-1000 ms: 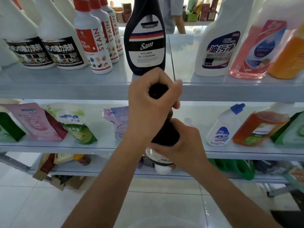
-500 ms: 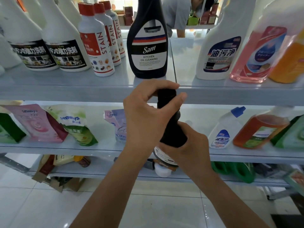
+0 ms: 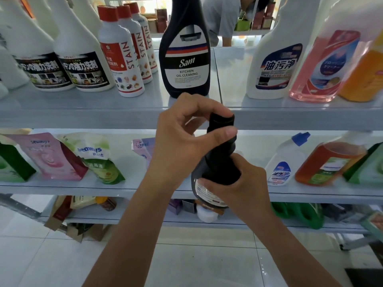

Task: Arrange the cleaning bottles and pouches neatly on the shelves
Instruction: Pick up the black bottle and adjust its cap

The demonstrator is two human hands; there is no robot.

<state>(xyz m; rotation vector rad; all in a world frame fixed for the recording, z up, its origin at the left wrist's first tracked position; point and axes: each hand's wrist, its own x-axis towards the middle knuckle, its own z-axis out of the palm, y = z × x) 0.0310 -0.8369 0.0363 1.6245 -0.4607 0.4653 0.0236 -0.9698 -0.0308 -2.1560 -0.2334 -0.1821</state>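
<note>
While a pink pouch (image 3: 51,158) leans on the middle shelf (image 3: 62,188) at left, left hand (image 3: 182,146) pinches the cap (image 3: 222,120) of the black bottle (image 3: 219,164), fingers clamped on it. Right hand (image 3: 246,189) grips the body. Bottle is mid-air, tilted, in front of the shelves, below the Sam bottle (image 3: 186,65) on the top shelf (image 3: 83,112).

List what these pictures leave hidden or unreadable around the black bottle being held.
- Head view: held black bottle, its label mostly covered by the right hand.
- Head view: purple pouch, middle shelf, largely behind the left hand.
- Head view: orange bottle, top shelf, blurred and cut by the right edge.
- Head view: white-capped item, bottom shelf, hidden behind the held bottle.
</note>
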